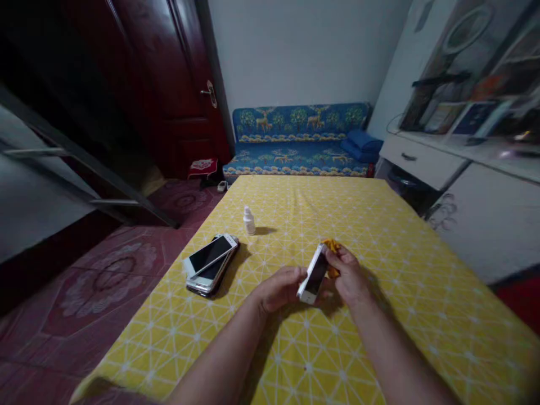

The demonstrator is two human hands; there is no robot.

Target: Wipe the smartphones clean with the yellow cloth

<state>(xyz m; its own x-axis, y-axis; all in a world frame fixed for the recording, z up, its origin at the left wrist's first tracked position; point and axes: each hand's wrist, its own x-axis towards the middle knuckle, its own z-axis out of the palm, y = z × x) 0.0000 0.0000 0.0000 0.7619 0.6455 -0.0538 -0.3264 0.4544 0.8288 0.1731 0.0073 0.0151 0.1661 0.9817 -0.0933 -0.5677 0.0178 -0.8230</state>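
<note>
A white smartphone (316, 275) with a dark screen is tilted between my two hands above the yellow tablecloth. My left hand (284, 287) is closed around its lower left edge, the thumb resting on the rim. At the upper right of the phone is my right hand (348, 273), which grips an orange cloth (333, 246) bunched against the phone's edge. Part of the cloth is hidden behind the fingers. To the left lies a stack of several smartphones (211, 256), a white one on top. Beyond it a small white bottle (249, 221) stands upright.
The table (304, 208) has a yellow, white-patterned cloth. Behind it is a blue patterned sofa (295, 149) against the wall. A white cabinet (485, 219) stands on the right, a metal ladder (93, 157) and dark red door (169, 73) on the left.
</note>
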